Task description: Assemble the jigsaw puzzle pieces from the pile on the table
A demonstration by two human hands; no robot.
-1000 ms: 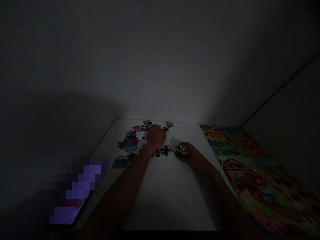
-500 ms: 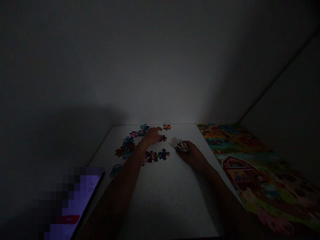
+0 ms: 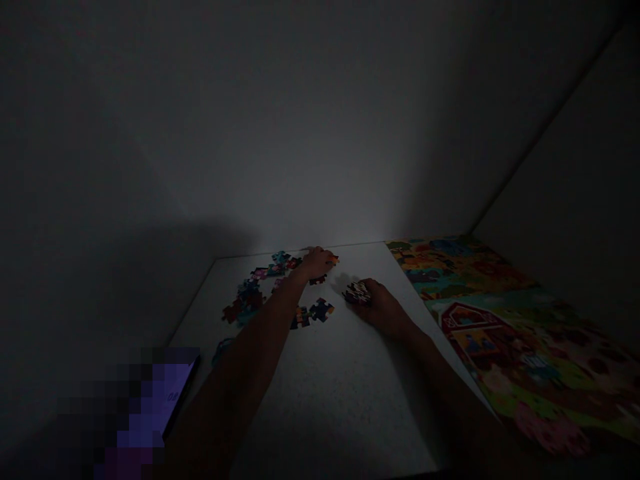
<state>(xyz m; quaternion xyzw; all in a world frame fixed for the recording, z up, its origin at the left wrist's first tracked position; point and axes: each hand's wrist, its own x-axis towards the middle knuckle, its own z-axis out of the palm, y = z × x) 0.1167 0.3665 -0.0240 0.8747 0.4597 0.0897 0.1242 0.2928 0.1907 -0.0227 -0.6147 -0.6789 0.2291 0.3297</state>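
Observation:
My left hand (image 3: 316, 263) reaches to the far part of the white table, its fingers closed at an orange jigsaw piece (image 3: 334, 260). The fingers partly cover that piece. A bunched stack of jigsaw pieces (image 3: 357, 293) is held in my right hand (image 3: 381, 308), edges facing left. Just below my left hand lies a reddish piece (image 3: 318, 280). Nearer to me are a dark blue piece (image 3: 321, 310) and a joined or touching orange-and-dark piece (image 3: 301, 317). Blue, pink and brown pieces (image 3: 246, 298) curve along the left side, partly hidden by my left forearm.
Two colourful picture sheets, one with animals (image 3: 450, 263) and one with a red barn (image 3: 475, 320), lie along the right side. A lit screen (image 3: 173, 393), partly pixelated, is at the lower left. A wall (image 3: 310, 133) rises behind the table (image 3: 340, 387). The light is dim.
My left hand has moved right and away from me, from above the reddish piece to the orange piece. My right hand still grips its stack. The view has tilted slightly.

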